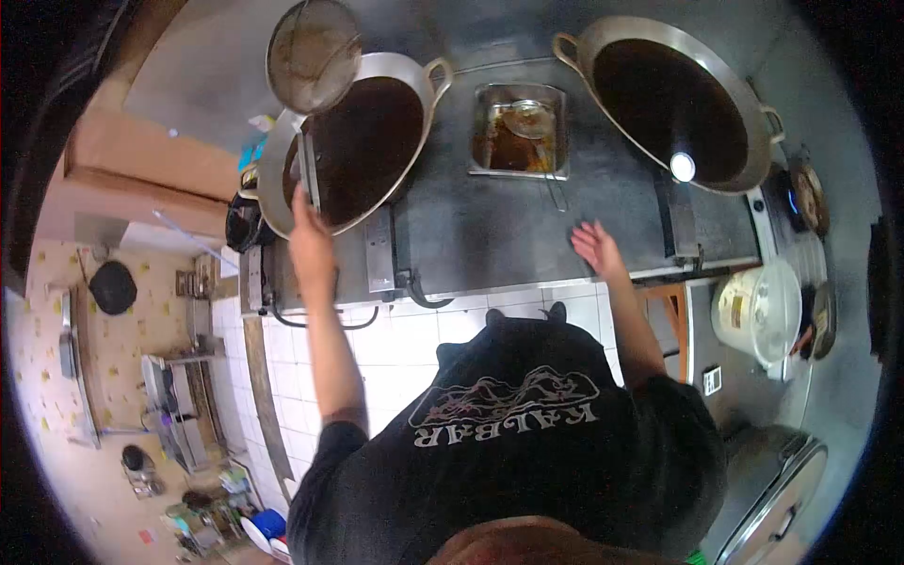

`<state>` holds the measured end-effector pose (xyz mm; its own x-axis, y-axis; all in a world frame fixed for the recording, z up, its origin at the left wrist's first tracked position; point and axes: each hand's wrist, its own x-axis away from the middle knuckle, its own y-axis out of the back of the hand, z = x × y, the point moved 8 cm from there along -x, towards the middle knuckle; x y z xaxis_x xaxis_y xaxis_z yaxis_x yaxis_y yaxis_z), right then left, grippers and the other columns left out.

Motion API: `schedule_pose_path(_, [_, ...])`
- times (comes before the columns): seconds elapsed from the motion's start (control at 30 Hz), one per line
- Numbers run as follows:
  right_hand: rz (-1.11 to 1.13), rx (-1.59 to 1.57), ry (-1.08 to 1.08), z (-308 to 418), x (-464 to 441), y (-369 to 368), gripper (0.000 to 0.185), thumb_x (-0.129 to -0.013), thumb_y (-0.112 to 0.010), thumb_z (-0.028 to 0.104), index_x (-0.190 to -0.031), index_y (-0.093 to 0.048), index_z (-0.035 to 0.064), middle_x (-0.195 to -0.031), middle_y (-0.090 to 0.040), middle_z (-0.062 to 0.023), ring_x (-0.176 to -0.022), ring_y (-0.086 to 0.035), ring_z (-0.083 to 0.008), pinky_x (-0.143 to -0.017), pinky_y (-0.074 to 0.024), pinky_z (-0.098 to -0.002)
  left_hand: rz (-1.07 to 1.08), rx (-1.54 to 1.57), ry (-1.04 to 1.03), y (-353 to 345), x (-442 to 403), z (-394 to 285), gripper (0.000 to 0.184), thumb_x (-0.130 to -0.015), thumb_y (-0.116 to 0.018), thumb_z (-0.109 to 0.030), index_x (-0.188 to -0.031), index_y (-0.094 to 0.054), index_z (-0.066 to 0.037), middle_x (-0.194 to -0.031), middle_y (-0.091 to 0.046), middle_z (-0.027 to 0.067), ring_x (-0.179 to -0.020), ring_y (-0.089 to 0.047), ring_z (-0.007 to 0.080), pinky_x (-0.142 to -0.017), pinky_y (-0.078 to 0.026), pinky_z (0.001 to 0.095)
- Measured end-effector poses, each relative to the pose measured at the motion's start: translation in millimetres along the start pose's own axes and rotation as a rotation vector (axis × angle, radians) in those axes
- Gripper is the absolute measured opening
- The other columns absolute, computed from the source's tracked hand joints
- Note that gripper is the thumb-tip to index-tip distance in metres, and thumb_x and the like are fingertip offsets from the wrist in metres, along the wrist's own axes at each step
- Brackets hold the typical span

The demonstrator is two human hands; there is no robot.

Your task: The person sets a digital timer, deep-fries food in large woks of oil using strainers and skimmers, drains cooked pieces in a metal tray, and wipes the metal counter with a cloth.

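Metal forms the long handle of the strainer, which the left hand grasps. In the head view, the left arm extends forward over the front edge of the table, with the grip closed around the handle's near end. The strainer's round mesh bowl lies beyond the hand, at the far side of the left pan; contact with the rim cannot be determined.

The right hand is extended above the table's front edge, fingers slightly spread, grip released.

The left pan and the right pan are wide, loop-handled vessels, each containing dark liquid. The rectangular metal tray sits between them and contains brown residue and a small skimmer, its wire handle projecting over the near rim.

A white bucket stands to the right. The strainer and its handle obstruct the view of part of the left pan.
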<state>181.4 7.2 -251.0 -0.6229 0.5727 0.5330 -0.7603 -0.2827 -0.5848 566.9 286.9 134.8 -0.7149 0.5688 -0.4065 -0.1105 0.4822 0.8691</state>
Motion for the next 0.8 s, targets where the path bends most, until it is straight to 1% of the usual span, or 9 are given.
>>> schedule_pose_path(0.1, [0.071,-0.044,-0.004,-44.4,52.3,46.9,0.064,-0.087,-0.049,0.05,-0.128,-0.039,0.0017,-0.119,-0.051,-0.0158,-0.106,-0.054,-0.0244,-0.09,-0.0445,-0.0366,0.094,-0.349,0.138,17.1,-37.4,102.2,0.049,-0.088,-0.043,-0.014,-0.135,-0.03,-0.018,-0.081,-0.062,0.0252,-0.077,-0.06,0.0423,-0.065,-0.047,0.0511])
schedule_pose_path(0.27, [-0.363,-0.143,-0.106,-136.7,145.7,152.1,0.054,-0.086,-0.051,0.047,-0.123,-0.045,0.0076,-0.119,-0.049,-0.0116,-0.106,-0.05,-0.0268,-0.089,-0.0449,-0.0407,0.171,-0.593,0.239,36.6,-46.4,209.4,0.044,-0.088,-0.042,-0.023,-0.13,-0.038,-0.011,-0.081,-0.062,0.0268,-0.075,-0.061,0.0429,-0.064,-0.047,0.0516])
schedule_pose_path(0.37, [-0.606,-0.119,0.07,-173.1,165.6,209.6,0.051,-0.086,-0.053,0.044,-0.123,-0.045,0.0101,-0.115,-0.049,-0.0089,-0.098,-0.049,-0.0228,-0.086,-0.0453,-0.0398,0.257,-0.504,0.111,24.4,-37.0,189.3,0.038,-0.087,-0.042,-0.018,-0.123,-0.047,-0.006,-0.08,-0.062,0.0254,-0.078,-0.06,0.0431,-0.067,-0.047,0.0508])
schedule_pose_path(0.43, [-0.62,-0.114,0.096,-155.6,170.8,181.0,0.045,-0.086,-0.054,0.04,-0.12,-0.049,0.0116,-0.109,-0.052,-0.0077,-0.093,-0.049,-0.0199,-0.081,-0.0456,-0.0368,0.182,-0.368,-0.187,-26.6,-35.5,238.2,0.038,-0.084,-0.043,-0.012,-0.121,-0.049,-0.007,-0.082,-0.061,0.0272,-0.081,-0.059,0.0426,-0.069,-0.047,0.0499])
schedule_pose_path(0.47, [-0.586,-0.034,-0.033,-150.0,161.2,166.1,0.041,-0.086,-0.054,0.038,-0.118,-0.051,0.0119,-0.104,-0.053,-0.0071,-0.09,-0.05,-0.0185,-0.077,-0.0457,-0.0338,0.185,-0.365,-0.186,-29.5,-41.6,229.6,0.038,-0.084,-0.043,-0.012,-0.121,-0.049,-0.007,-0.082,-0.061,0.0272,-0.081,-0.059,0.0426,-0.069,-0.047,0.0499])
schedule_pose_path(0.53, [-0.43,0.184,-0.114,-129.5,138.1,124.3,0.035,-0.085,-0.054,0.033,-0.113,-0.055,0.0116,-0.093,-0.056,-0.0055,-0.081,-0.053,-0.0157,-0.07,-0.045,-0.0288,0.453,-0.389,-0.051,-42.6,-41.2,217.9,0.037,-0.08,-0.044,-0.009,-0.116,-0.051,-0.003,-0.084,-0.06,0.0288,-0.083,-0.059,0.0417,-0.072,-0.047,0.0488])
schedule_pose_path(0.63, [-0.151,0.504,-0.057,-112.1,69.3,72.2,0.029,-0.086,-0.051,0.027,-0.108,-0.058,0.0104,-0.084,-0.058,-0.0026,-0.072,-0.054,-0.0121,-0.063,-0.0442,-0.0257,0.503,-0.379,-0.104,-60.4,-26.2,222.0,0.03,-0.08,-0.045,-0.008,-0.105,-0.055,0.002,-0.086,-0.06,0.0282,-0.083,-0.059,0.0411,-0.073,-0.047,0.0481])
schedule_pose_path(0.77, [0.124,0.545,-0.005,-85.4,5.9,-46.1,0.02,-0.087,-0.056,0.027,-0.09,-0.06,0.0079,-0.072,-0.055,-0.0005,-0.063,-0.051,-0.0094,-0.054,-0.042,-0.0239,0.471,-0.199,-0.075,-44.5,-23.3,129.5,0.024,-0.078,-0.05,-0.011,-0.095,-0.058,0.004,-0.081,-0.062,0.0231,-0.078,-0.06,0.0393,-0.072,-0.048,0.0467])
schedule_pose_path(0.8, [0.178,0.531,-0.026,-80.9,-10.4,-70.1,0.019,-0.087,-0.058,0.028,-0.09,-0.06,0.0089,-0.073,-0.056,-0.0003,-0.064,-0.052,-0.0098,-0.054,-0.0426,-0.0244,0.634,-0.06,0.176,-50.1,-17.8,128.4,0.022,-0.077,-0.052,-0.011,-0.093,-0.058,0.002,-0.077,-0.062,0.0198,-0.073,-0.061,0.0347,-0.066,-0.048,0.0434])
